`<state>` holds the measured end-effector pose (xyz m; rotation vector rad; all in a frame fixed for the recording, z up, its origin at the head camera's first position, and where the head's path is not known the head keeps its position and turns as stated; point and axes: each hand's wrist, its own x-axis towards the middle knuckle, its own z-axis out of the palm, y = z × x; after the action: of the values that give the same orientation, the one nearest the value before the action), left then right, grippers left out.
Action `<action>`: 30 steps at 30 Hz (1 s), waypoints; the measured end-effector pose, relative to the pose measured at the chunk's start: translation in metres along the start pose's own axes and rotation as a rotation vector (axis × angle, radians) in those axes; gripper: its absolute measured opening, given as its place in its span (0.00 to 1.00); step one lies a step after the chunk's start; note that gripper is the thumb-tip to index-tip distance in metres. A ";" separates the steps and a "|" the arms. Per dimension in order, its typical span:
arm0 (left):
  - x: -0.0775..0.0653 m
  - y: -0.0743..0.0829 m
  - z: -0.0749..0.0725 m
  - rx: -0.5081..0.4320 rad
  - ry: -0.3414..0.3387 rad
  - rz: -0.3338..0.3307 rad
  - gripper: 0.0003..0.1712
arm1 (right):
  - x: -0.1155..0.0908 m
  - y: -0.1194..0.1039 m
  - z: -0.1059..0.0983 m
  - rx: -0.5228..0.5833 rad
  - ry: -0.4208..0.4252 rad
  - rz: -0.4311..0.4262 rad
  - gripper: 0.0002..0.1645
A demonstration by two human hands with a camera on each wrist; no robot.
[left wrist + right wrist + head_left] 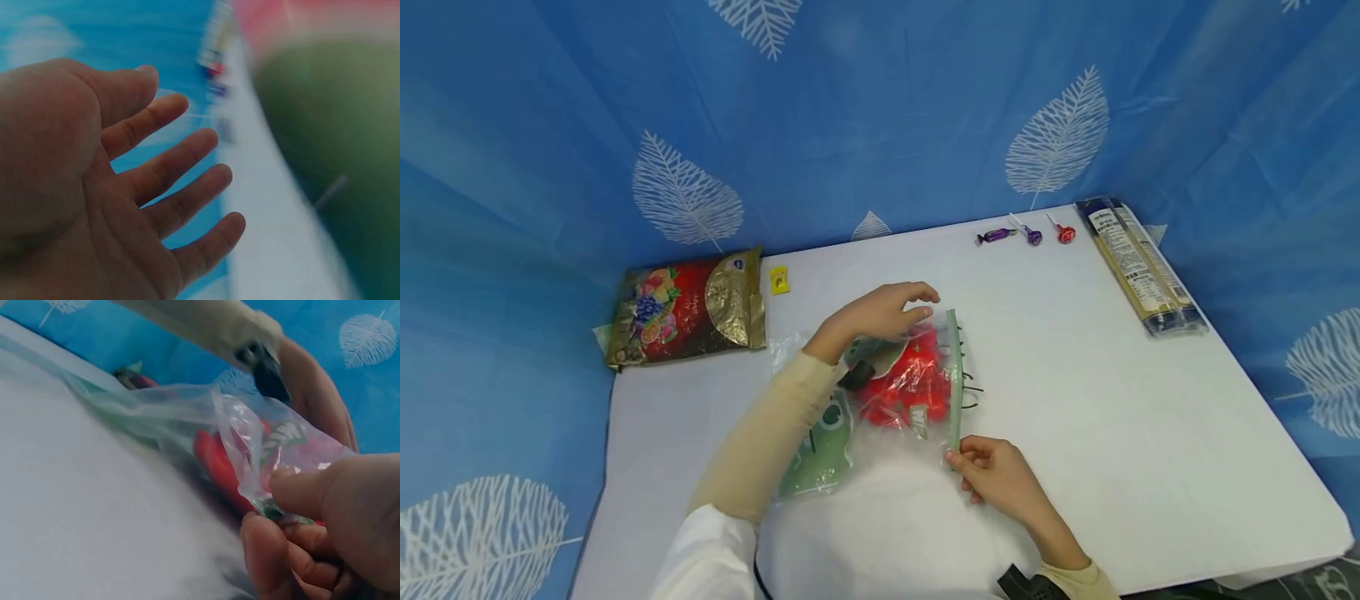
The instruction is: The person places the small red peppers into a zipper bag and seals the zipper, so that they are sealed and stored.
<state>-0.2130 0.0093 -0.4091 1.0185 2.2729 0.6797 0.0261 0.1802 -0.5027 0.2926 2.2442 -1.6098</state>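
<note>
A clear zip bag (831,462) with a green cartoon print lies on the white table, its green zip edge (956,375) facing right. Inside is a bright red bundle (917,375), seen through creased plastic; several thin dark stems (972,389) poke out past the zip edge. My right hand (996,475) pinches the near corner of that edge between thumb and fingers. Over the far end of the bag, my left hand (880,312) hovers with fingers spread and loosely bent. Nothing lies in its palm in the left wrist view.
A red and gold fruit-candy bag (692,308) lies at the back left, beside a small yellow packet (779,280). Along the back edge are a purple wrapped candy (996,236), a purple lollipop (1033,236) and a red lollipop (1065,234). Long flat packs (1138,262) lie far right.
</note>
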 end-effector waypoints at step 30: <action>-0.114 -0.041 -0.005 -0.470 0.647 -0.033 0.11 | 0.040 -0.084 -0.092 -0.361 0.413 -0.449 0.10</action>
<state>-0.1731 -0.1045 -0.4005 0.5767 2.4377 1.6215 -0.0575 0.2374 -0.4203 0.0194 3.0369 -1.3854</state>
